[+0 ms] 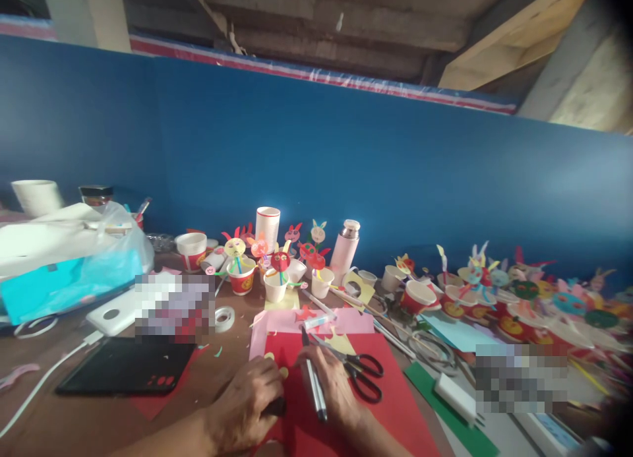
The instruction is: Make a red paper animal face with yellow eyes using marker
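My right hand is closed around a silver-and-black marker pen, which slants over a sheet of red paper. Beside it, my left hand rests curled at the sheet's left edge. Something dark shows under its fingers, too hidden to name. Small pale yellow paper discs lie between the hands. Black-handled scissors lie on the red paper, just right of my right hand. Behind them are pink paper, yellow paper scraps and a small clear-and-white tube.
Paper cups with paper animal figures stand behind, and more cups crowd the right. A pink thermos stands near the blue wall. At left lie a black tablet-like slab, a white power bank with cable, and tape.
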The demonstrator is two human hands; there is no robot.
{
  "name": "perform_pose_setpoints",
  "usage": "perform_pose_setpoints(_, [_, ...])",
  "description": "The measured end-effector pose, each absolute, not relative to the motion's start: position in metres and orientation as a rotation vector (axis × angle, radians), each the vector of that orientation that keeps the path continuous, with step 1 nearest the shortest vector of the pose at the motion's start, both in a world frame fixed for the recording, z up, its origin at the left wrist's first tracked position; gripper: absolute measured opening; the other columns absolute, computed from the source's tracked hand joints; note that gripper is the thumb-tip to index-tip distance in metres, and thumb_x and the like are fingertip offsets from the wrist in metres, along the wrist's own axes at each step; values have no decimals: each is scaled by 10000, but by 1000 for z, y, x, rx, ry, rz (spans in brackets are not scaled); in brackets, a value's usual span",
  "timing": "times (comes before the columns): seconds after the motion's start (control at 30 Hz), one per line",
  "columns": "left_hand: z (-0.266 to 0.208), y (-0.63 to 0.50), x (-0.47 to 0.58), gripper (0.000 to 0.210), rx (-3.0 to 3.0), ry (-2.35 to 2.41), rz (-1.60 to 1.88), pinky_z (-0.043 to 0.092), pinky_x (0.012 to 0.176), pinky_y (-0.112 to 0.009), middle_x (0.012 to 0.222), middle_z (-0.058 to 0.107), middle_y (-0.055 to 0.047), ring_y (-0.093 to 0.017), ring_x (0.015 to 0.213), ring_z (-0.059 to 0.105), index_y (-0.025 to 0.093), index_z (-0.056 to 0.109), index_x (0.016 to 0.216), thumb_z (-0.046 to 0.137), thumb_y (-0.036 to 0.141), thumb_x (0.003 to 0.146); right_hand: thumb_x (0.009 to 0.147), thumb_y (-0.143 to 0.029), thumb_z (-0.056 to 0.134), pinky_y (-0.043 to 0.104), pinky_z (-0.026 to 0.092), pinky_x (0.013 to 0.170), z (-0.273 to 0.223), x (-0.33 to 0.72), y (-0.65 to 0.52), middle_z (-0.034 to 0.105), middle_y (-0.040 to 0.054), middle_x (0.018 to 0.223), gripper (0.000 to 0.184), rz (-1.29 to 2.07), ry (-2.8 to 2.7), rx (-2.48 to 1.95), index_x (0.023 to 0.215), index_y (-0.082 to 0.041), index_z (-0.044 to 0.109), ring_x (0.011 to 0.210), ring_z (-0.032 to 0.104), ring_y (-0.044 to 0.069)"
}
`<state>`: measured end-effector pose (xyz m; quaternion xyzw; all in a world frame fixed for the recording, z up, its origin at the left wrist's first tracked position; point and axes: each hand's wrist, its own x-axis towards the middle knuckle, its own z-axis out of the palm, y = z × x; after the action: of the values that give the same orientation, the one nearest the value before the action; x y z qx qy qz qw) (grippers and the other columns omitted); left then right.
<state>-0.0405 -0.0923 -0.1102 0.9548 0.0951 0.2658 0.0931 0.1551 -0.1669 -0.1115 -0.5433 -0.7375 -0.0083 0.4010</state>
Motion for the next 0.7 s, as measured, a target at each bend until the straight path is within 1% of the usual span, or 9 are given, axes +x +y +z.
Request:
perform_pose_setpoints(0.2, [-106,-95,-42,112,2854,300,739,443,893,-342,787,621,-17,-186,795,555,198,546,738,534,86,742,905,-166,448,240,464,605,-112,156,-167,663,14,749,138,-36,-1858,-1380,942,-227,566,666,625,166])
perform_pose_setpoints(0.3, [-104,-96,-42,119,2872,319,699,446,889,-341,827,634,-17,-186,807,550,200,555,758,538,85,734,900,-152,447,255,478,616,-109,156,-167,679,29,762,163,-55,-1851,-1375,950,-219,587,679,632,178])
perform_pose_setpoints(0.4, [-102,-96,-42,123,2893,322,677,444,887,-339,847,644,-14,-188,816,552,196,568,799,582,104,718,885,-147,467,279,500,656,-104,157,-169,689,22,734,205,-53,-1856,-1351,1007,-216,615,666,636,180])
perform_pose_setpoints(0.47, [-101,-96,-43,105,2907,329,646,445,873,-332,832,641,-13,-188,810,552,189,567,787,608,127,713,876,-163,493,287,513,663,-102,160,-171,700,18,734,239,-34,-1852,-1331,1069,-217,624,664,645,182])
perform_pose_setpoints(0.53, [-99,-96,-44,69,2922,330,581,445,860,-324,833,639,-16,-187,812,553,185,564,766,608,144,731,881,-193,513,297,531,676,-102,163,-172,731,45,835,263,-12,-1824,-1323,1116,-212,629,728,671,197])
perform_pose_setpoints(0.63, [-96,-97,-47,32,2932,320,502,437,865,-319,877,648,-27,-192,868,565,182,573,767,591,156,766,903,-238,517,334,549,766,-104,166,-171,739,76,1000,270,29,-1762,-1323,1143,-213,637,877,689,227])
perform_pose_setpoints(0.7, [-96,-98,-48,26,2925,314,478,433,867,-324,907,655,-36,-198,900,571,179,572,758,593,169,770,915,-258,519,343,554,793,-104,165,-171,738,77,1014,246,68,-1704,-1336,1118,-214,649,917,689,233])
